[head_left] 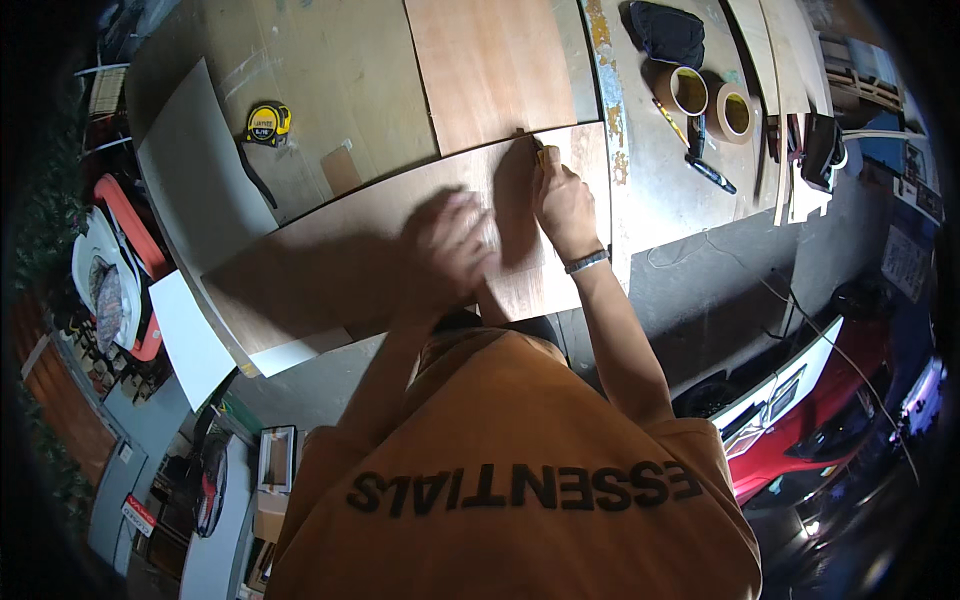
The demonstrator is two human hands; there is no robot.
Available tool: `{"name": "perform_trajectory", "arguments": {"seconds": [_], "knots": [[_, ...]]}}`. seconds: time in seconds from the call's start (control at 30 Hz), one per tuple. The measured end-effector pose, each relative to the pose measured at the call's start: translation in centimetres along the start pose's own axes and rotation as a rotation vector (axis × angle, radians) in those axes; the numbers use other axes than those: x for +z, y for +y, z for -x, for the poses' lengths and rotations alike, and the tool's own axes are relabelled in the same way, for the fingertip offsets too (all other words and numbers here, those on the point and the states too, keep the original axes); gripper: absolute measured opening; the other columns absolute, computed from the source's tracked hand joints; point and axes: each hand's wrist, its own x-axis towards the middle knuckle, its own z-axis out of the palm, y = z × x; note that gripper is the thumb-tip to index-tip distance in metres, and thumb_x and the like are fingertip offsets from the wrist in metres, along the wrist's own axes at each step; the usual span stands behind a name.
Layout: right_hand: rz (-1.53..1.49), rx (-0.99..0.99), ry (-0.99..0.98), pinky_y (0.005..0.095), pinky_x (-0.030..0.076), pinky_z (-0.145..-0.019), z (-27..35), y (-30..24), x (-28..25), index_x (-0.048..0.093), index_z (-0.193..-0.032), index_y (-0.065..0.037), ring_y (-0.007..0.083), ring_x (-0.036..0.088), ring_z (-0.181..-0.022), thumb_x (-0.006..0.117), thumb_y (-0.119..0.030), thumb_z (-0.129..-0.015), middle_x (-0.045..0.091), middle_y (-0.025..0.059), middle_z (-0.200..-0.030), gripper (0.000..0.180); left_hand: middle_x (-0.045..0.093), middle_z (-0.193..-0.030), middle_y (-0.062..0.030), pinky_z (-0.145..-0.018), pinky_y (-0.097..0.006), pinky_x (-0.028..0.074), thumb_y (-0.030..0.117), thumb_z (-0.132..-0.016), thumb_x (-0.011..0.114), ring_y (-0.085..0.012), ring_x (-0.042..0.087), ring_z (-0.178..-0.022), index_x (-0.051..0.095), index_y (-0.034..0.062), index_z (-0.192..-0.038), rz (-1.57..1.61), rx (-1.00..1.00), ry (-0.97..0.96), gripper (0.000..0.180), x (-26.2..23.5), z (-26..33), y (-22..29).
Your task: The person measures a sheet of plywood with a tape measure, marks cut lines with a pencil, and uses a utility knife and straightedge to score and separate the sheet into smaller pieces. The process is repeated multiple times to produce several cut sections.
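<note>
A thin, curved-edged plywood sheet [370, 238] lies across the near part of the workbench. Over its upper right part, my right hand [567, 208] is closed on a slim dark-and-yellow tool [541, 153], whose tip is at the sheet's far edge; its kind is mostly hidden by my fingers. My left hand [450, 240] hovers over or rests on the middle of the sheet, smeared by motion, so contact and finger shape are unclear. Beyond the sheet's far edge lies a second, reddish plywood piece [495, 70].
A yellow-and-black tape measure [268, 124] sits at the left. Right of the sheet are tape rolls [735, 112], a pencil [668, 118], a marker [710, 174] and a black pouch [666, 33]. Wood strips [785, 60] line the bench's right side. A white sheet [192, 338] juts out at left.
</note>
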Motion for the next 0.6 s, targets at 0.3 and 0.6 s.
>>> {"name": "perform_trajectory", "arguments": {"seconds": [0.3, 0.6], "knots": [[0.005, 0.019, -0.054, 0.0569, 0.056, -0.062, -1.4, -0.3, -0.1, 0.055, -0.124, -0.002, 0.0484, 0.068, -0.071, 0.048, -0.021, -0.104, 0.069, 0.0286, -0.081, 0.028, 0.05, -0.149, -0.016, -0.121, -0.05, 0.029, 0.036, -0.095, 0.06, -0.0329, 0.038, -0.146, 0.055, 0.0097, -0.145, 0.103, 0.09, -0.073, 0.056, 5.0, -2.1, 2.2], [-0.028, 0.207, -0.168, 0.058, 0.056, -0.066, -1.9, -2.2, -1.4, 0.055, -0.125, -0.001, 0.0487, 0.069, -0.076, 0.048, -0.016, -0.102, 0.068, 0.03, -0.076, 0.028, 0.055, -0.147, -0.0149, -0.119, -0.048, 0.032, 0.037, -0.097, 0.058, -0.0322, 0.048, -0.139, 0.056, 0.0076, -0.144, 0.057, 0.131, 0.018, 0.055, 5.3, -2.2, 2.0]]}}
